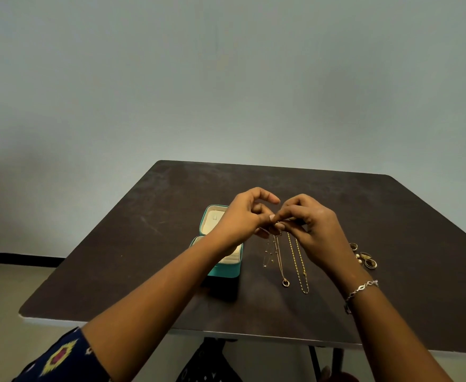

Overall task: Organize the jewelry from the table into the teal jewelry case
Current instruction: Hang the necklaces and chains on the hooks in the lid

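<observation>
Directly above the dark counter [149, 216], both hands meet fingertip to fingertip. The left hand [243, 216] and the right hand [311, 224] each curl their fingers in and pinch the top end of the pendant necklace [280, 259], whose ring pendant lies on the counter. A gold chain [295, 261] lies just beside it on the right, and a thin beaded chain [267, 255] on the left. The teal jewelry case [223, 270] stands open beneath the left wrist, its lid upright. Rings and earrings [365, 257] cluster near the right wrist.
</observation>
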`<state>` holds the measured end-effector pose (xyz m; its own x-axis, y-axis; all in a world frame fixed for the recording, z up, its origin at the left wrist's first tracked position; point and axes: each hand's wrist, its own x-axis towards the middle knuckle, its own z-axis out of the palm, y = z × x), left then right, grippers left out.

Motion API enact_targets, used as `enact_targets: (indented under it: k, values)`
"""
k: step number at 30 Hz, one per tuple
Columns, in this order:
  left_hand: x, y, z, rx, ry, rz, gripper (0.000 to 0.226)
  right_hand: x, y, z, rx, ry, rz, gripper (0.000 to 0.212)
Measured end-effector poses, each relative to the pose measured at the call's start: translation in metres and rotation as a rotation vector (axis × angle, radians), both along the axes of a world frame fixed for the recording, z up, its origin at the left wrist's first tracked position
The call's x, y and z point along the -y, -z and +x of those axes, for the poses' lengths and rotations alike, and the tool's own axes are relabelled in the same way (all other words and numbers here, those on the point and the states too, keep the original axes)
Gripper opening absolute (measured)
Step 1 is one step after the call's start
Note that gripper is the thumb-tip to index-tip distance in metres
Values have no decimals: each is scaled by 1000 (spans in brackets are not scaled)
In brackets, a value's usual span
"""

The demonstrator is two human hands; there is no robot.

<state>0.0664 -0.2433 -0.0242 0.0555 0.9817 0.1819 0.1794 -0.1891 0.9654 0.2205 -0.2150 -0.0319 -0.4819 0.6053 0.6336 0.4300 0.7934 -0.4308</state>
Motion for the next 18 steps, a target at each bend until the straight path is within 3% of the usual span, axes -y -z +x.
enact_targets:
  k: [18]
  values:
    - [4, 8, -9, 75, -82, -34, 21, -3, 8, -8, 4, -50, -1, 12]
